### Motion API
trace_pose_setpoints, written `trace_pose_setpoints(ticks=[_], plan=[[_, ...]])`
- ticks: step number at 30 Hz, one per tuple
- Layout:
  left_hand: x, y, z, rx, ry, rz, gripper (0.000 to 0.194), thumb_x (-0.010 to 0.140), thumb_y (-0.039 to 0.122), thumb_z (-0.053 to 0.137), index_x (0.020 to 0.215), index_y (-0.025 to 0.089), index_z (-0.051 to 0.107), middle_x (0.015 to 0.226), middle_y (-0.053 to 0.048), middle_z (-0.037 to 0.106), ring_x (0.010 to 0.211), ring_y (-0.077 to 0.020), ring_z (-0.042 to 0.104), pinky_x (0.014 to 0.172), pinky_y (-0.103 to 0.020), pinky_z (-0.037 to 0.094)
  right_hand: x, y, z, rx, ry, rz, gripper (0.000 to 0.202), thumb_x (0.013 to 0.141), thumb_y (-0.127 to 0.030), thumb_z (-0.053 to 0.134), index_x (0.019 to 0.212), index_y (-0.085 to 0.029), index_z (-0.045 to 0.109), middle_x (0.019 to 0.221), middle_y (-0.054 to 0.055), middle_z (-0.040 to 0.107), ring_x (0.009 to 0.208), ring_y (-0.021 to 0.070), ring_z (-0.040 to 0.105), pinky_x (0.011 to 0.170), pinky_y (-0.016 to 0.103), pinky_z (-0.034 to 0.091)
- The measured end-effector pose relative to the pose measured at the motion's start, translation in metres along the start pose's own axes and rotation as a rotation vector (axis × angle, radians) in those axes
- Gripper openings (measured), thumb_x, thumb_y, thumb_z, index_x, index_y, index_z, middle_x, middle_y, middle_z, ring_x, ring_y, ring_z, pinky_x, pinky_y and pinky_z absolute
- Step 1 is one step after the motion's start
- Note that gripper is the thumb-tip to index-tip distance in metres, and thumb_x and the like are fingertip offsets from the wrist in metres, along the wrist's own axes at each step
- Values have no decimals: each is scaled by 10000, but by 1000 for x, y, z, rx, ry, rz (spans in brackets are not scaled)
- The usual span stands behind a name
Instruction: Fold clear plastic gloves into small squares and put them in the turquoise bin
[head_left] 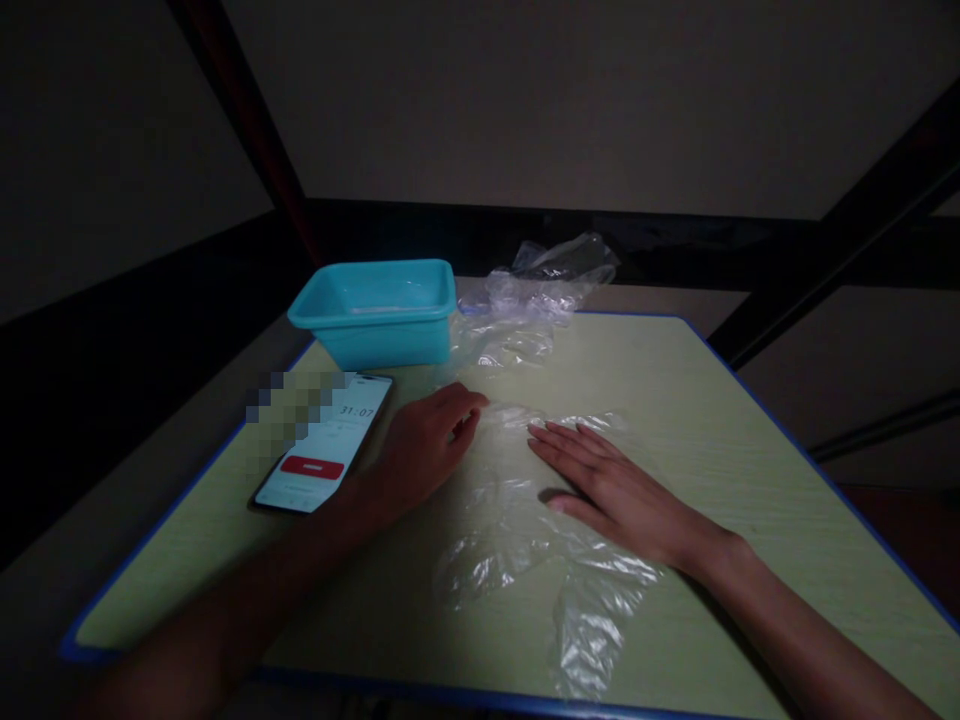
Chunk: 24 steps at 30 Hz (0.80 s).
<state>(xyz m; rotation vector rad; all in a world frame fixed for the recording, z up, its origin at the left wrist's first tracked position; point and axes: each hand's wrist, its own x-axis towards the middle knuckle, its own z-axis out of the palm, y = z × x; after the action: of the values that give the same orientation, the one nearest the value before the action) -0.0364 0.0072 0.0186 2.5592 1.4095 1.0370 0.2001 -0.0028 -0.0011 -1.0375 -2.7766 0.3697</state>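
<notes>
A thin clear plastic bag lies spread and wrinkled on the table, with two strip-like parts, apparently handles, toward the near edge. At its far left corner my left hand has thumb and fingers closed in a pinch, on the film as far as I can see. My right hand rests flat on the bag's right side, fingers stretched out and palm down. Beyond my hands, more crumpled clear plastic is heaped near the table's far edge.
A turquoise plastic basin stands at the far left of the pale table, which has a blue rim. Left of my left hand lies a phone with a lit timer screen. Dark bars and a wall are behind.
</notes>
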Motion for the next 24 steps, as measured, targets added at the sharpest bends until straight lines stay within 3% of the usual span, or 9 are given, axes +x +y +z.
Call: trace_pose_setpoints(ticks=[5,11,18,24], plan=[[-4,0,-3,13,-18,113,182,830,96,436,840,146,611,781,-33,636,644,-113,581,578,-203,442,-1,0,2,-9,76,14,558,904,-487,367,1374,-186,363,1410,117,399,1305,256,339,1060,515,277],[-9,-2,-2,60,-114,244,213,848,96,412,841,147,619,800,-43,645,695,-129,603,620,-217,464,-2,1,5,-61,86,46,572,903,-499,353,1355,-149,390,1410,133,397,1307,271,332,1056,505,287],[-16,-1,8,182,-225,348,233,861,90,372,828,144,596,769,-39,634,636,-128,577,548,-213,429,-5,5,4,-113,98,75,584,903,-513,336,1346,-138,399,1383,141,434,1287,282,363,1041,520,306],[-19,0,14,208,-247,399,231,875,93,368,818,158,582,736,-19,608,604,-127,546,505,-223,383,-12,11,-2,-112,119,84,564,910,-497,328,1333,-134,414,1364,149,456,1270,284,390,1018,520,346]])
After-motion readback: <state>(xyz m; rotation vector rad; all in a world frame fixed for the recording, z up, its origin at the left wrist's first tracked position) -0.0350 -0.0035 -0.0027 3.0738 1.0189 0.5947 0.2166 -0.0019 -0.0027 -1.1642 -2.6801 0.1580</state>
